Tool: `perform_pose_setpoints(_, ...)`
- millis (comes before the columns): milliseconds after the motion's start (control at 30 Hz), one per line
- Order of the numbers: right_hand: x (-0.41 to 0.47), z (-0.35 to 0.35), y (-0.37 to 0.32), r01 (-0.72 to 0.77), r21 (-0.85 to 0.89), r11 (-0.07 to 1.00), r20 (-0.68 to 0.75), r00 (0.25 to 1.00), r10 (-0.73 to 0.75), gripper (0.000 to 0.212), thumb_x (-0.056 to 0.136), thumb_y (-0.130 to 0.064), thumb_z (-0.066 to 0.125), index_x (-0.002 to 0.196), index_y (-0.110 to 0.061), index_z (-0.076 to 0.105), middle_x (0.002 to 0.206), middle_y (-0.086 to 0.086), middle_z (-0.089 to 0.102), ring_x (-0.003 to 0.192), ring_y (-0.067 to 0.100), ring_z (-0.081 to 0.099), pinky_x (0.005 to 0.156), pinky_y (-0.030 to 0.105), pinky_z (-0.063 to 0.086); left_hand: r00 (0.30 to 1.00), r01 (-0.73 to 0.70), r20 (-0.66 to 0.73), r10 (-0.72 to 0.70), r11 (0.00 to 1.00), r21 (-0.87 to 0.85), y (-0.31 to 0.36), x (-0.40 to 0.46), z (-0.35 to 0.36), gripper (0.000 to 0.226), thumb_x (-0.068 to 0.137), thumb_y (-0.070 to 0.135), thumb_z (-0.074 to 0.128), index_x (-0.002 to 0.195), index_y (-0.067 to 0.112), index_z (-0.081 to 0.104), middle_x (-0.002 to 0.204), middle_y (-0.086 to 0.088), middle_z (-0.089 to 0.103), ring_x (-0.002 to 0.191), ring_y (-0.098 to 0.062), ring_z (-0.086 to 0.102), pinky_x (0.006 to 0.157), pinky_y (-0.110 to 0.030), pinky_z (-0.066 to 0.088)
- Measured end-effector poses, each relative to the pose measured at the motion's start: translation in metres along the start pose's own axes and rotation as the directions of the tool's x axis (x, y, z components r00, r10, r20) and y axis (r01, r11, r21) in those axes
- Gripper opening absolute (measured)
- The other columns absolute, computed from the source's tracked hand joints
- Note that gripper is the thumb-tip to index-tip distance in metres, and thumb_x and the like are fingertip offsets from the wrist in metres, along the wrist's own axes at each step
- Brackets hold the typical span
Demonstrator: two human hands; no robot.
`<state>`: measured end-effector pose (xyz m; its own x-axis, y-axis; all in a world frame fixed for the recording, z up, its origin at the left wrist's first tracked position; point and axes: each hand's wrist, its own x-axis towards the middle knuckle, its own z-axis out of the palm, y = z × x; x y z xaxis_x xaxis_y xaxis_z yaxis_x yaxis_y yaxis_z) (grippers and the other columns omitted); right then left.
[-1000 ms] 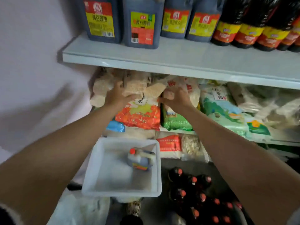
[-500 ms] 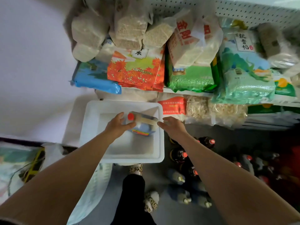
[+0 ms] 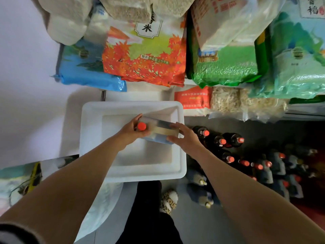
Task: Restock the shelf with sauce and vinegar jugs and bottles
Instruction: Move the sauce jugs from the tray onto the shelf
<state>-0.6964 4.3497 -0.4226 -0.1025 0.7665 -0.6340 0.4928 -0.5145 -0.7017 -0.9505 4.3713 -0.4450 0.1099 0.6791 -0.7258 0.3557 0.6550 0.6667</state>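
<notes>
A pale vinegar jug [image 3: 159,128] with an orange cap and a blue label stands in the white plastic tub [image 3: 91,138]. My left hand [image 3: 131,130] grips its neck end beside the cap. My right hand [image 3: 182,136] holds the jug's other end by the handle side. Dark sauce bottles [image 3: 219,140] with orange caps and several greyish jugs [image 3: 274,166] stand on the floor to the right of the tub.
Bags of rice and grain [image 3: 146,55] fill the low shelf above the tub, overhanging its far edge. Noodle packs [image 3: 228,101] lie on the shelf below. A white wall is on the left. My leg and patterned slipper [image 3: 169,199] are below the tub.
My view has dropped from the upper shelf to the tub. Both hands came down from the grain bags and closed on the jug, which they were just reaching half a second ago.
</notes>
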Motion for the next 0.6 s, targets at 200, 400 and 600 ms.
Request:
perform_pose_setpoints(200,0.011,-0.003,0.005,-0.006,-0.022,1.000,0.025,1.000,0.006,0.042,0.076,-0.034,0.085,0.099,-0.061,0.063,0.118,-0.042,0.058,0.116,0.000,0.055,0.097,0.021,0.040,0.997,0.035,0.069,-0.036,0.999,0.013,-0.004,0.011,-0.006,0.089,0.082,0.026,0.081,0.154,0.038,0.029,0.143,0.004,0.051,0.126,-0.018,0.051,0.090,-0.029,0.048)
perform_pose_setpoints(400,0.018,-0.001,0.011,0.018,-0.024,1.000,-0.010,1.000,-0.018,0.032,0.076,-0.032,0.084,0.100,-0.042,0.064,0.100,-0.048,0.059,0.100,-0.011,0.057,0.097,0.019,0.046,0.988,0.071,0.147,-0.052,0.989,-0.128,-0.004,0.015,-0.008,0.088,0.072,0.035,0.085,0.143,0.050,0.037,0.134,0.016,0.056,0.122,-0.012,0.052,0.086,-0.034,0.047)
perform_pose_setpoints(600,0.028,-0.009,-0.020,0.062,-0.076,0.995,-0.068,0.995,-0.067,0.023,0.082,-0.042,0.079,0.098,-0.033,0.065,0.082,-0.011,0.064,0.072,0.007,0.055,0.059,0.015,0.040,0.994,-0.022,0.098,0.045,0.974,-0.226,0.009,0.021,-0.010,0.062,0.073,0.032,0.075,0.130,0.017,0.058,0.114,0.003,0.068,0.104,-0.011,0.062,0.089,-0.024,0.048)
